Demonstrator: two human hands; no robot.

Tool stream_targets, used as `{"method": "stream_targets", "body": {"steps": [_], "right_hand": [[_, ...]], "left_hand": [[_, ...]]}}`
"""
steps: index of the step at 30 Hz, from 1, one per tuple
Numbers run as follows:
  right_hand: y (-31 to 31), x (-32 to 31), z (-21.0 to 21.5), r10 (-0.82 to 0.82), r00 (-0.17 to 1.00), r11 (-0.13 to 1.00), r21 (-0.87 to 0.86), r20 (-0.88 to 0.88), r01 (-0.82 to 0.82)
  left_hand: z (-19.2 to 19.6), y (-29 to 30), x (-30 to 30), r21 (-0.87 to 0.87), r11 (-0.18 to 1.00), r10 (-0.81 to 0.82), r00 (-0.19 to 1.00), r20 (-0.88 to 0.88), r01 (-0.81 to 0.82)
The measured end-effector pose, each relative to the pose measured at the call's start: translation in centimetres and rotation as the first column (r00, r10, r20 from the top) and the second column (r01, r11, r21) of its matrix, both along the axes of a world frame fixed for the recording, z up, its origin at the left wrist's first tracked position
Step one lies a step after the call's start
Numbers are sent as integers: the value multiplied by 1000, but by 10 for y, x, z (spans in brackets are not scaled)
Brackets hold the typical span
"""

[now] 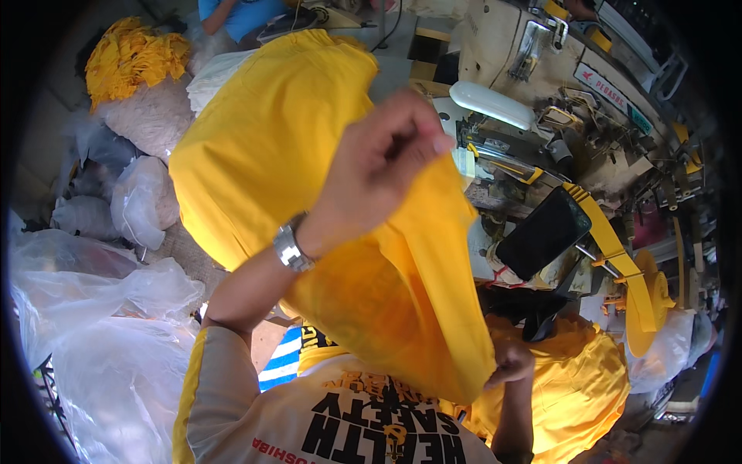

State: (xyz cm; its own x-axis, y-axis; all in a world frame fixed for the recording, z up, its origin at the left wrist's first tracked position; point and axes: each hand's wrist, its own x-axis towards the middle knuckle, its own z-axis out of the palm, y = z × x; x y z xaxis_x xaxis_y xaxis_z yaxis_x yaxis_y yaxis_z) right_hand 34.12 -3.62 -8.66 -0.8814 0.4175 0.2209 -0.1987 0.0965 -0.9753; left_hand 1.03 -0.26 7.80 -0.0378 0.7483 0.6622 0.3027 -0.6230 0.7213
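Note:
A large yellow cloth (263, 147) spreads from the far middle down across my lap, its front part hanging in a loose fold. My left hand (386, 158), a metal watch on its wrist, is raised in front of this cloth. Its fingers are curled closed and a little blurred; what they hold, if anything, does not show. Low on the right, my right hand (512, 365) is closed on the lower right corner of the cloth. Beneath and beside it lies a heap of more yellow cloth (580, 387).
An industrial sewing machine (495, 46) stands at the far right, with a white lamp (491, 106) and a dark phone (543, 232) near it. Clear plastic bags (116, 309) fill the left side. Beyond are yellow scraps (135, 60) and a person in blue (251, 15).

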Motion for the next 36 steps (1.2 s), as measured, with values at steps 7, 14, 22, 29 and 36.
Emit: {"method": "stream_targets", "body": {"steps": [7,14,22,29,36], "right_hand": [[9,-85,80,-787,579,615,199,211,763],[56,-185,69,-591,799,779,-333,-107,532],[48,-185,64,-574,811,756,-309,112,577],[45,-184,73,-545,838,811,-253,-1,527],[49,-173,76,-466,884,815,-366,48,449]], "left_hand": [[-40,15,1,-116,985,-116,988,103,128],[-66,10,-41,-89,964,231,956,-181,-249],[-64,-19,-63,223,733,676,654,-338,-642],[-75,-28,-27,-256,966,-51,994,-100,24],[-84,-18,-36,-465,859,-31,928,370,214]]}}
